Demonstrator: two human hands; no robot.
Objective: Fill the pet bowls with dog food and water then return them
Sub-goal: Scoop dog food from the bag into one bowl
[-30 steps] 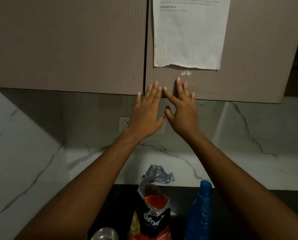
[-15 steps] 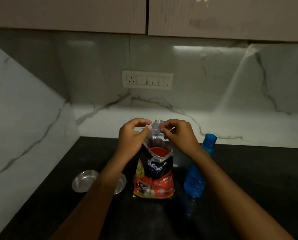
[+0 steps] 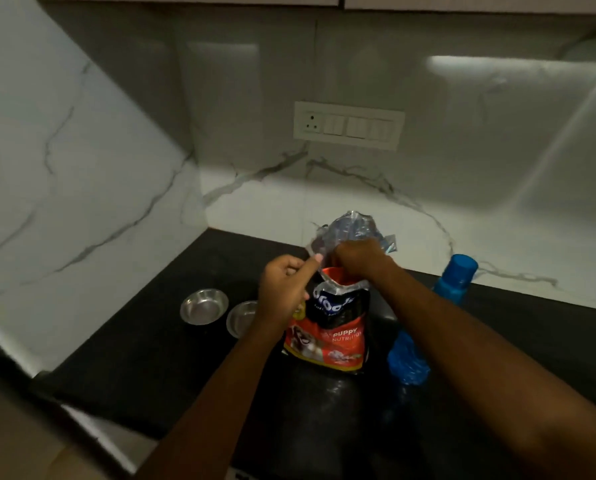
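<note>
A red and black dog food bag (image 3: 331, 327) stands upright on the black counter (image 3: 151, 358), its silver top open. My left hand (image 3: 284, 289) pinches the near left edge of the bag's mouth. My right hand (image 3: 358, 259) reaches into the open mouth, fingers hidden inside. Two small steel bowls sit left of the bag: one (image 3: 203, 305) in full view, the other (image 3: 242, 317) partly behind my left wrist. A blue water bottle (image 3: 424, 327) with its cap on stands right of the bag, behind my right forearm.
White marble walls close off the counter at the back and the left. A switch and socket plate (image 3: 348, 124) is on the back wall above the bag. The counter's front edge runs at the lower left.
My hands came down from the cupboard doors to the bag's top. The right hand has since gone into the bag's mouth while the left keeps the edge. The view tilted down.
</note>
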